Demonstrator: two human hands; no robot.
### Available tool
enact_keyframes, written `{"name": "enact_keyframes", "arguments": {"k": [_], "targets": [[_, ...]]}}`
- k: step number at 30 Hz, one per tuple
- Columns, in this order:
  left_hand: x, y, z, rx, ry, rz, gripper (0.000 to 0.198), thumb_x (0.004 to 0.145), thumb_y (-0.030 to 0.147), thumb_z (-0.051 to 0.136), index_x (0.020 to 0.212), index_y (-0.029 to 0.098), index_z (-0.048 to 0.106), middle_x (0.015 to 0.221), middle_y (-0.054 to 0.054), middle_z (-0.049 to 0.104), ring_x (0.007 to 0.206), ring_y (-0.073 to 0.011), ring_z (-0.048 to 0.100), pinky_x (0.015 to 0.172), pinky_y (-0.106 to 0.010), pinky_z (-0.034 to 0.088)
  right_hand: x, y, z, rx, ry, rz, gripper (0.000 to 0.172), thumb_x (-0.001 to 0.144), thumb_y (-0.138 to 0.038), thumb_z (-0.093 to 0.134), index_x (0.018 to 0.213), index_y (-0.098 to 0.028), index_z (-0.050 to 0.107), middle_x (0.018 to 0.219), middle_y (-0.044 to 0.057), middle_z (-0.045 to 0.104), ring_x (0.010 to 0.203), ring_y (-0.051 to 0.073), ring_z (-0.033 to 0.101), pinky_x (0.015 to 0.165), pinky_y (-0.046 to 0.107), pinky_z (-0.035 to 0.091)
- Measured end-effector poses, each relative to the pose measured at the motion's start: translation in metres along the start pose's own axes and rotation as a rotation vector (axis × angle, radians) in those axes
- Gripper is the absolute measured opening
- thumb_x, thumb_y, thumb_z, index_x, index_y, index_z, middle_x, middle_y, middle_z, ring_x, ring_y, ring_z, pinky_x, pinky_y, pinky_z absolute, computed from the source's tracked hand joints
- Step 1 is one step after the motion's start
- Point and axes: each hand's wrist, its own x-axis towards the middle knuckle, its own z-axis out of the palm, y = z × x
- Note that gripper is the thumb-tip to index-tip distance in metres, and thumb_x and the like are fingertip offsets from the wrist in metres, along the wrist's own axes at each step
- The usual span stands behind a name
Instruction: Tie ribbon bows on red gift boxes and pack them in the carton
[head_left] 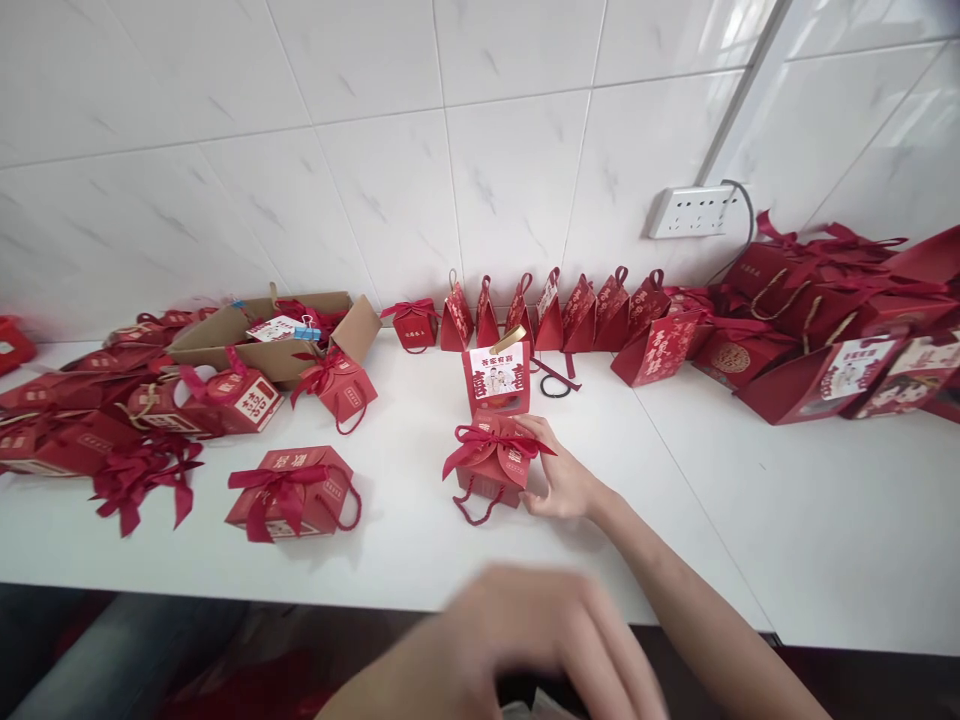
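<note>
My right hand (562, 478) grips the right side of a small red gift box (491, 478), with its thumb near the base and its fingers behind. A dark red ribbon bow tops this box, and a twisted cord handle hangs at its front. Just behind it stands a red bag-shaped box (496, 378) with a white printed label and a gold strip on top. Close to the camera, past the table's front edge, my left hand (551, 635) is smeared by motion. Its fingers curve downward, and whatever lies beneath them is mostly hidden.
Another bow-tied box (289, 492) and a ribbon pile (146, 475) lie left on the white table (405, 570). An open cardboard carton (217, 340) stands behind them. Several triangular red boxes (577, 312) line the tiled wall, below a power strip (694, 212). More boxes (780, 370) crowd the right.
</note>
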Motion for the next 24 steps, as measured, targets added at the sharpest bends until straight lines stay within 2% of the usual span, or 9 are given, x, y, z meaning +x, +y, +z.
{"name": "enact_keyframes", "arguments": {"k": [2,3,4,6,10,14,19,22,24], "targets": [[0.022,-0.02,-0.025,0.035,0.135,0.026,0.025,0.09,0.036,0.044,0.078,0.023,0.062,0.081,-0.006,0.063,0.083,-0.0207,0.061,0.078,-0.037,0.048,-0.001,-0.001,-0.006,0.013,-0.042,0.061,0.088,0.064,-0.029,0.064,0.139,-0.025,0.017,0.135,0.013,0.032,0.128,0.035,0.032,0.101,0.054,0.035],[0.032,-0.032,-0.041,0.14,0.298,0.041,0.022,0.089,0.033,0.047,0.076,0.022,0.062,0.079,-0.005,0.062,0.083,-0.02,0.06,0.079,-0.035,0.047,-0.002,-0.001,-0.009,0.025,-0.056,0.097,0.088,0.066,-0.03,0.065,0.14,-0.024,0.016,0.138,0.014,0.029,0.131,0.035,0.028,0.103,0.055,0.032],[0.04,-0.045,-0.057,0.247,0.423,-0.009,0.018,0.086,0.032,0.051,0.078,0.021,0.063,0.083,-0.004,0.062,0.086,-0.0199,0.059,0.081,-0.033,0.045,-0.002,0.0,-0.011,0.049,-0.054,0.133,0.087,0.068,-0.033,0.064,0.14,-0.023,0.016,0.142,0.015,0.025,0.133,0.035,0.025,0.104,0.055,0.03],[0.051,-0.071,-0.086,0.362,0.501,-0.213,0.016,0.081,0.033,0.055,0.084,0.02,0.063,0.09,-0.004,0.063,0.092,-0.0199,0.056,0.078,-0.029,0.044,-0.002,0.002,-0.014,0.127,0.033,0.205,0.077,0.075,-0.04,0.061,0.138,-0.022,0.021,0.143,0.015,0.026,0.132,0.032,0.029,0.103,0.054,0.033],[0.059,-0.115,-0.119,0.303,0.368,-0.434,0.023,0.073,0.039,0.059,0.078,0.017,0.06,0.079,-0.002,0.06,0.076,-0.0153,0.054,0.067,-0.025,0.042,0.002,0.005,-0.015,0.217,0.309,0.389,0.032,0.082,-0.047,0.055,0.101,-0.021,0.054,0.103,0.008,0.06,0.093,0.022,0.058,0.082,0.04,0.049],[0.05,-0.131,-0.126,0.221,0.344,-0.453,0.038,0.078,0.052,0.044,0.061,0.018,0.046,0.058,0.003,0.048,0.053,-0.0092,0.043,0.053,-0.021,0.037,0.004,0.004,-0.016,0.273,0.32,0.5,0.032,0.084,-0.047,0.052,0.068,-0.019,0.053,0.065,0.0,0.058,0.063,0.015,0.057,0.062,0.03,0.05],[0.034,-0.115,-0.131,0.138,0.042,-0.671,0.051,0.076,0.057,0.05,0.047,0.015,0.049,0.041,-0.002,0.051,0.036,-0.0101,0.044,0.039,-0.023,0.033,0.007,0.0,-0.012,0.426,0.386,0.51,0.025,0.08,-0.044,0.06,0.078,-0.02,0.058,0.069,-0.001,0.061,0.063,0.013,0.058,0.059,0.027,0.05],[0.033,-0.104,-0.132,0.093,-0.129,-0.79,0.041,0.074,0.047,0.061,0.05,0.013,0.057,0.048,-0.006,0.062,0.036,-0.0109,0.051,0.037,-0.021,0.033,0.009,-0.004,-0.01,0.472,0.409,0.497,0.022,0.078,-0.042,0.064,0.078,-0.02,0.061,0.072,0.0,0.063,0.065,0.014,0.059,0.059,0.027,0.051],[0.033,-0.101,-0.132,0.041,-0.148,-0.793,0.034,0.073,0.04,0.066,0.054,0.013,0.057,0.053,-0.006,0.065,0.038,-0.0105,0.053,0.038,-0.02,0.034,0.009,-0.006,-0.01,0.474,0.418,0.49,0.023,0.078,-0.042,0.064,0.073,-0.02,0.062,0.068,0.001,0.062,0.064,0.014,0.058,0.059,0.028,0.051]]}}
